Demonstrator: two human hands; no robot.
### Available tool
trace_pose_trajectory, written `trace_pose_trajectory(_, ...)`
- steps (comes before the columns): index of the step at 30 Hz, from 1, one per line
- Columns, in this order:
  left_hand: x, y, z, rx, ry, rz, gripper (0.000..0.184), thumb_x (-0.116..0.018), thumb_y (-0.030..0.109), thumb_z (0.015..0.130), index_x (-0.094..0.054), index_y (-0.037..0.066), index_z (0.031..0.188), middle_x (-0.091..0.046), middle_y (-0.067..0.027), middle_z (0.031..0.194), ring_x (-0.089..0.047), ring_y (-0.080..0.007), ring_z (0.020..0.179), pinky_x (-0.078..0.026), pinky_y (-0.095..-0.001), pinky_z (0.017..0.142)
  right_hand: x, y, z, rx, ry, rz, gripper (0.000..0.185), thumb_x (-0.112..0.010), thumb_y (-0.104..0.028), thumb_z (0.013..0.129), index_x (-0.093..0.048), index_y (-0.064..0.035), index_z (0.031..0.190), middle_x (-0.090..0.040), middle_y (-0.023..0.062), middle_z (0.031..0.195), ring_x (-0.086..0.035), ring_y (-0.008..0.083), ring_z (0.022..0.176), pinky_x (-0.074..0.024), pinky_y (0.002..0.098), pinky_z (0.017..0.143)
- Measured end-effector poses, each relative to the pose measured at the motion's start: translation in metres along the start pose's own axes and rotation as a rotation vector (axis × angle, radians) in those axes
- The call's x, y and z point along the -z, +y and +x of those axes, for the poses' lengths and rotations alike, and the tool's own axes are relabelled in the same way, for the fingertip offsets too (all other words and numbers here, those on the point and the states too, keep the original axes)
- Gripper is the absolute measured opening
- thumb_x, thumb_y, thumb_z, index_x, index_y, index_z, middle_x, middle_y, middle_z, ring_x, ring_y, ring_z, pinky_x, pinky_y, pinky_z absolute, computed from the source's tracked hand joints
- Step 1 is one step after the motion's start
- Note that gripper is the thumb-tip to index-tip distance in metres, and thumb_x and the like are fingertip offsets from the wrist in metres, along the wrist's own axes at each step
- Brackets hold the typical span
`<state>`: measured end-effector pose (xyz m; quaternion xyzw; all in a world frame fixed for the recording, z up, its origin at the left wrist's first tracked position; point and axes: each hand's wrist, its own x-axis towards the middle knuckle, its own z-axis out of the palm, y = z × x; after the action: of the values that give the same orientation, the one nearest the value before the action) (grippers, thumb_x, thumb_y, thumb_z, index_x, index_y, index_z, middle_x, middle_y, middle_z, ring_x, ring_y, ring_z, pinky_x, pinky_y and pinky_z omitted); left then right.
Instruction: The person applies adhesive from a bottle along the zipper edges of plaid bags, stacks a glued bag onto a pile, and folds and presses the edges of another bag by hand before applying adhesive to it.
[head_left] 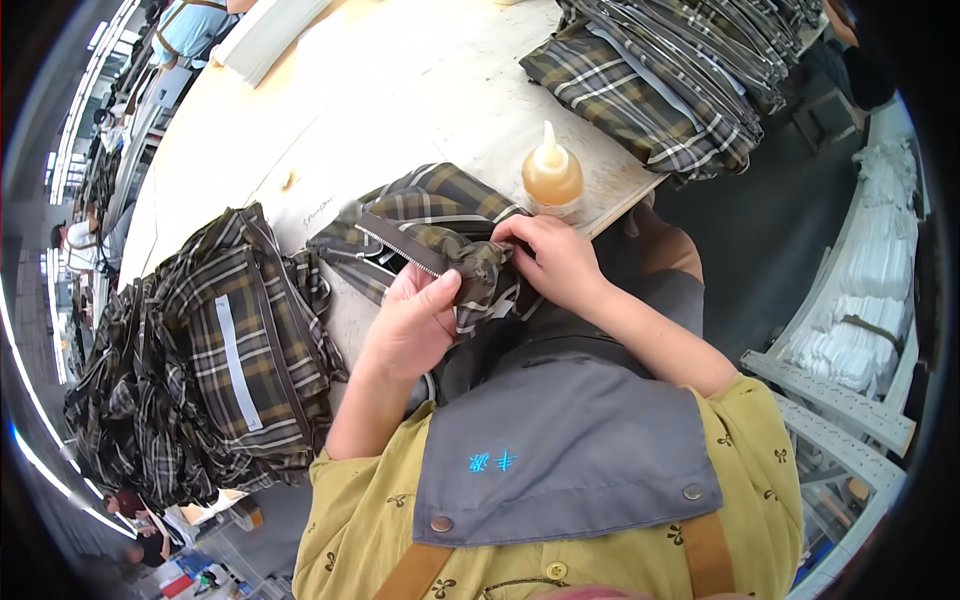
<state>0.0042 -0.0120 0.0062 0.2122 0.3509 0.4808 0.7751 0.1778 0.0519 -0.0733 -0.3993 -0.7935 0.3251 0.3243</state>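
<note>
A dark plaid garment point(425, 205) with a metal zipper lies at the table's front edge, partly lifted in both hands. My left hand point(420, 310) is closed on it beside the lower end of the zipper, thumb on top. Just to the right, my right hand point(545, 255) pinches a bunched part of the same cloth between thumb and fingers. The zipper point(400, 245) slants from upper left down toward my left thumb. A bottle of amber liquid point(552, 178) with a pointed white nozzle stands upright behind my right hand.
Plaid garments point(200, 350) are heaped at the left, one with a pale strip. More folded plaid garments point(650, 90) lie at the back right of the table point(400, 100). White bundles point(860, 290) fill a rack at the right. People are at work at the far left.
</note>
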Motion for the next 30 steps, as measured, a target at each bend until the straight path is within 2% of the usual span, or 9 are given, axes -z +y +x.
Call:
trace_pose_trajectory(9, 0.009, -0.01, -0.001, -0.075, 0.128, -0.096, 0.031, -0.057, 0.013, 0.086, -0.05, 0.003, 0.115, -0.06, -0.0063, 0.112, -0.058, -0.015, 0.102, -0.048, -0.031, 0.086, 0.015, -0.009, -0.006, 0.032, 0.014, 0.059, 0.029, -0.066, -0.009, 0.072, -0.057, -0.0101, 0.1, -0.061, 0.0065, 0.092, -0.059, 0.0258, 0.084, -0.0463, 0.0344, 0.07)
trace_pose_trajectory(12, 0.007, -0.01, -0.002, -0.11, 0.094, -0.075, 0.034, -0.057, 0.013, 0.086, -0.048, 0.002, 0.117, -0.059, -0.0079, 0.112, -0.058, -0.0156, 0.102, -0.048, -0.0312, 0.086, 0.044, -0.029, -0.011, 0.287, 0.216, -0.367, 0.034, -0.068, -0.019, 0.071, -0.058, -0.0114, 0.102, -0.06, -0.0015, 0.092, -0.056, 0.0163, 0.084, -0.0415, 0.0288, 0.073)
trace_pose_trajectory(15, 0.001, -0.012, 0.0, -0.139, 0.112, -0.067, 0.036, -0.057, 0.013, 0.086, -0.048, 0.001, 0.118, -0.059, -0.0091, 0.111, -0.058, -0.0159, 0.101, -0.048, -0.0309, 0.086, 0.061, -0.033, -0.002, 0.48, 0.317, -0.662, 0.034, -0.063, -0.02, 0.072, -0.058, -0.0124, 0.105, -0.06, -0.0022, 0.096, -0.055, 0.0153, 0.086, -0.0416, 0.0293, 0.074)
trace_pose_trajectory(16, 0.001, -0.013, 0.0, -0.141, 0.107, -0.072, 0.036, -0.057, 0.013, 0.086, -0.048, 0.001, 0.118, -0.059, -0.0091, 0.111, -0.058, -0.0159, 0.101, -0.048, -0.0309, 0.086, 0.068, -0.036, -0.004, 0.492, 0.213, -0.775, 0.035, -0.057, -0.019, 0.075, -0.058, -0.0129, 0.109, -0.057, -0.0006, 0.111, -0.051, 0.0145, 0.103, -0.0388, 0.031, 0.087)
trace_pose_trajectory(17, 0.002, -0.012, 0.001, -0.131, 0.094, -0.05, 0.035, -0.057, 0.012, 0.086, -0.048, 0.0, 0.118, -0.06, -0.009, 0.111, -0.058, -0.0159, 0.101, -0.047, -0.0306, 0.086, 0.068, -0.035, -0.001, 0.495, 0.21, -0.779, 0.035, -0.057, -0.019, 0.075, -0.058, -0.0129, 0.109, -0.057, -0.0006, 0.111, -0.051, 0.0145, 0.103, -0.0388, 0.031, 0.087)
trace_pose_trajectory(19, 0.004, -0.011, 0.001, -0.122, 0.081, -0.031, 0.035, -0.058, 0.011, 0.086, -0.049, -0.001, 0.117, -0.06, -0.0088, 0.111, -0.058, -0.0159, 0.1, -0.047, -0.0304, 0.085, 0.065, -0.03, 0.008, 0.683, 0.082, -1.219, 0.038, -0.05, -0.019, 0.079, -0.055, -0.013, 0.116, -0.05, -0.0012, 0.125, -0.04, 0.0157, 0.123, -0.0287, 0.0326, 0.101)
trace_pose_trajectory(20, 0.006, -0.01, 0.001, -0.109, 0.071, -0.001, 0.034, -0.058, 0.01, 0.085, -0.05, -0.002, 0.116, -0.06, -0.0085, 0.111, -0.058, -0.0158, 0.1, -0.047, -0.0301, 0.085, 0.063, -0.026, 0.009, 0.655, -0.005, -1.408, 0.045, -0.049, -0.022, 0.078, -0.05, -0.015, 0.123, -0.039, -0.0035, 0.136, -0.023, 0.0135, 0.134, -0.016, 0.0371, 0.109)
trace_pose_trajectory(25, 0.012, 0.003, -0.004, -0.017, 0.019, 0.059, 0.034, -0.06, 0.005, 0.083, -0.051, -0.003, 0.115, -0.059, -0.0085, 0.112, -0.057, -0.0163, 0.1, -0.044, -0.0299, 0.088, 0.062, -0.017, 0.022, 0.676, -0.149, -1.675, 0.055, -0.047, -0.025, 0.078, -0.04, -0.021, 0.132, -0.034, -0.0042, 0.138, -0.018, 0.0132, 0.135, -0.0083, 0.0426, 0.111)
trace_pose_trajectory(30, 0.013, 0.008, -0.003, -0.005, -0.051, 0.066, 0.046, -0.066, 0.004, 0.076, -0.049, 0.0, 0.119, -0.058, -0.0088, 0.114, -0.054, -0.0179, 0.106, -0.042, -0.0322, 0.092, 0.075, 0.0, 0.032, 0.678, -0.022, -1.596, 0.056, -0.055, -0.018, 0.073, -0.043, -0.0267, 0.128, -0.043, -0.0039, 0.121, -0.032, 0.0137, 0.125, -0.0129, 0.0407, 0.109)
